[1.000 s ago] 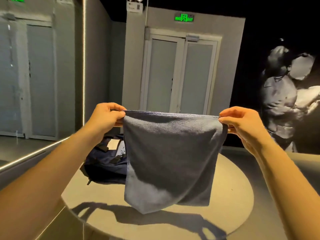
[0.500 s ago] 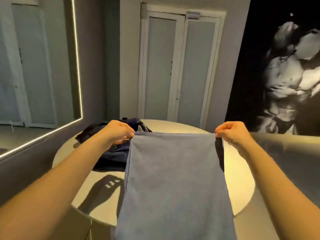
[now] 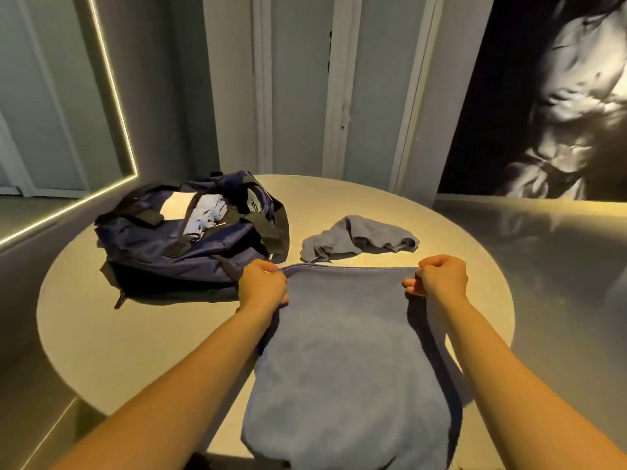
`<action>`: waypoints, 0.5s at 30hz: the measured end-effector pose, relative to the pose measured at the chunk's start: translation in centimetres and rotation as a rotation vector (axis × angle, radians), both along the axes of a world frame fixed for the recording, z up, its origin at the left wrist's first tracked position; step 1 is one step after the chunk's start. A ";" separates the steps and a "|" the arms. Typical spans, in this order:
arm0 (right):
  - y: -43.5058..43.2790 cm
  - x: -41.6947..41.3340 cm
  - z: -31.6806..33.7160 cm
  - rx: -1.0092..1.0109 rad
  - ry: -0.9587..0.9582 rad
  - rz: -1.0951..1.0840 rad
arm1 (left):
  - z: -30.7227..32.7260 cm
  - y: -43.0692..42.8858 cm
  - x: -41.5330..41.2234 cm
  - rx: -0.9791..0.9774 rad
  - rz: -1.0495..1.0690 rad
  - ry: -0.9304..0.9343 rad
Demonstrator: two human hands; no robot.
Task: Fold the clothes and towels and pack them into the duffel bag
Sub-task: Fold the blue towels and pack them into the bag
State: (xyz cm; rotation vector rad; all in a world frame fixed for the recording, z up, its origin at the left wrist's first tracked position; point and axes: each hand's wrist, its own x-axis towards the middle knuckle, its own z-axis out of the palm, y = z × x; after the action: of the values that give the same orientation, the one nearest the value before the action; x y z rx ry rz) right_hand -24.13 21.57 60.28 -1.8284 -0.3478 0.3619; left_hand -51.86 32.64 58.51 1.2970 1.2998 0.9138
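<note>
A blue-grey towel (image 3: 349, 368) stretches from the middle of the round table (image 3: 101, 351) down over its near edge. My left hand (image 3: 262, 286) pinches its far left corner and my right hand (image 3: 439, 275) pinches its far right corner, holding the far edge taut. A navy duffel bag (image 3: 190, 245) lies open at the table's far left, with pale folded cloth (image 3: 205, 213) visible inside. A crumpled grey-blue garment (image 3: 356, 237) lies just beyond the towel, to the right of the bag.
A mirror with a lit strip edge (image 3: 115, 96) fills the left wall. Pale double doors (image 3: 332, 83) stand behind the table. A large dark mural (image 3: 559, 96) covers the right wall above a grey ledge (image 3: 543, 252).
The towel has come down from hanging in the air at chest height to lying across the table. My view has tilted down, bringing the bag and crumpled garment into sight.
</note>
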 end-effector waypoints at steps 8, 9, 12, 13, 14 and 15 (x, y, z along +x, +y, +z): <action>2.0 0.6 -5.4 0.010 -0.193 0.024 | -2.5 1.3 1.6 0.337 -0.102 0.415; 2.1 0.7 -5.7 0.009 -0.229 0.040 | -2.5 1.5 1.7 0.357 -0.125 0.450; 2.7 1.0 -6.0 -0.001 -0.304 0.068 | -2.9 2.1 2.2 0.463 -0.179 0.607; 2.9 1.2 -6.0 -0.010 -0.326 0.073 | -3.1 2.2 2.3 0.508 -0.188 0.648; 3.2 1.3 -6.0 -0.017 -0.350 0.082 | -3.3 2.3 2.4 0.559 -0.192 0.684; 3.4 1.5 -6.0 -0.023 -0.372 0.094 | -3.4 2.5 2.5 0.618 -0.196 0.717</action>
State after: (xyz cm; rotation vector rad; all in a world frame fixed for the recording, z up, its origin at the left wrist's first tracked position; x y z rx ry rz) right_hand -22.64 25.01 54.24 -1.9043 -0.6900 0.0873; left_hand -49.40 35.12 55.09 2.3446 1.4228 0.7569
